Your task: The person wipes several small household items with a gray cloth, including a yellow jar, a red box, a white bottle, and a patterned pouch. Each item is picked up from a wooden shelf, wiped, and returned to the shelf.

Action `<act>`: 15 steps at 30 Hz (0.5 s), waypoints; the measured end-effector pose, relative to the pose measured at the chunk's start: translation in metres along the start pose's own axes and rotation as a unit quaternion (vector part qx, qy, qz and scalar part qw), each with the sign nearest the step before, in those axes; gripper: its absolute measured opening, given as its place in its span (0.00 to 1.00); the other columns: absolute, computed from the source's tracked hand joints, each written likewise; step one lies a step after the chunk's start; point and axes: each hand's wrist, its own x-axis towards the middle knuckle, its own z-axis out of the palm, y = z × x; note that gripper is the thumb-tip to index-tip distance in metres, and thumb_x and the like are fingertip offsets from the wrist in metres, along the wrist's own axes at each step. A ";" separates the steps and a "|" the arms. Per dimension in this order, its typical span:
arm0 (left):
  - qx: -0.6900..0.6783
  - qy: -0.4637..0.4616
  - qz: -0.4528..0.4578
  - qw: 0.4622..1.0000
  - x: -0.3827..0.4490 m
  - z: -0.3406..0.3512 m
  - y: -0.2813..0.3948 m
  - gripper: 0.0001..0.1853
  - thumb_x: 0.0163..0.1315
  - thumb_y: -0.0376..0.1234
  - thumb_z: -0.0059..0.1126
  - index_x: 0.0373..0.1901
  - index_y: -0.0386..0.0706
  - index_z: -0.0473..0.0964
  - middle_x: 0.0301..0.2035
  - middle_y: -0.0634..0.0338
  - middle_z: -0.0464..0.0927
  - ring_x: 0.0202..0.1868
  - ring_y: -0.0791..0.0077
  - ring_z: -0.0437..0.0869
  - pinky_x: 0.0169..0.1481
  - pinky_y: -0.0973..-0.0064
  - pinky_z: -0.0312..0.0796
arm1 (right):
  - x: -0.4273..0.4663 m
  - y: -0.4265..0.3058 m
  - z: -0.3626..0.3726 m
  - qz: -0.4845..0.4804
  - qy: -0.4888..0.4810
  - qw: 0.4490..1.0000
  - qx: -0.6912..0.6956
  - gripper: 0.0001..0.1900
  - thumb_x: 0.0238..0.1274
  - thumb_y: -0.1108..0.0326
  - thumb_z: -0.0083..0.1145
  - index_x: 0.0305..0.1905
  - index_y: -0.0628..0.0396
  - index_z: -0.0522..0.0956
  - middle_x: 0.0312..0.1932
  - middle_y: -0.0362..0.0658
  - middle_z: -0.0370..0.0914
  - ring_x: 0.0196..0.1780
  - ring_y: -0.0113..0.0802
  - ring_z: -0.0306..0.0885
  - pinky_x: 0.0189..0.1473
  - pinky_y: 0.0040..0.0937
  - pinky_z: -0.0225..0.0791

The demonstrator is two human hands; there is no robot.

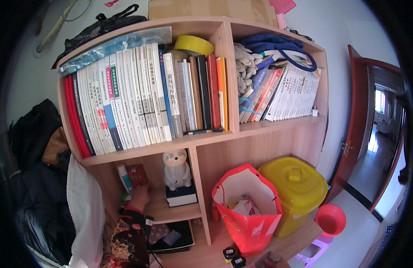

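My left hand (139, 197) reaches into a lower cubby from a dark floral sleeve and is at the lower part of a small red box or booklet (137, 174). Its fingertips are hidden, so its grip cannot be told. A white and teal tube (124, 178) leans just left of the box. To the right, a white animal figurine (177, 170) sits on a dark-covered thick book (182, 198). At the bottom edge, my partly visible right hand (277, 263) holds a crumpled grey cloth (266, 258).
Books (126, 100) fill the upper shelf. An open red paper bag (250, 231) stands beside a lidded yellow bin (290, 187). Two small black jars (230, 254) are near my right hand. A red bucket (330, 220) and dark clothing (42, 201) flank the shelving.
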 end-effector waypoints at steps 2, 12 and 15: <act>-0.033 0.022 0.013 0.999 -0.007 0.004 -0.016 0.22 0.52 0.35 0.57 0.52 0.46 0.73 0.34 0.47 0.80 0.40 0.49 0.82 0.43 0.54 0.74 | 0.006 0.009 -0.002 0.017 0.009 1.000 0.009 0.19 0.63 0.61 0.59 0.53 0.62 0.72 0.42 0.47 0.77 0.46 0.37 0.79 0.44 0.29 0.76; -0.200 0.077 -0.099 0.972 -0.077 -0.115 0.096 0.25 0.56 0.35 0.60 0.57 0.45 0.69 0.38 0.48 0.80 0.39 0.54 0.82 0.45 0.59 0.74 | -0.012 -0.037 -0.020 -0.058 -0.012 0.986 -0.154 0.16 0.58 0.65 0.61 0.48 0.60 0.75 0.40 0.41 0.77 0.42 0.31 0.76 0.42 0.31 0.72; -0.292 0.120 -0.116 0.942 -0.119 -0.121 0.127 0.18 0.57 0.31 0.59 0.51 0.42 0.73 0.32 0.51 0.81 0.31 0.63 0.83 0.38 0.69 0.75 | -0.019 -0.039 -0.030 -0.035 0.035 0.986 -0.160 0.17 0.59 0.65 0.60 0.50 0.62 0.73 0.42 0.42 0.77 0.43 0.32 0.76 0.43 0.32 0.73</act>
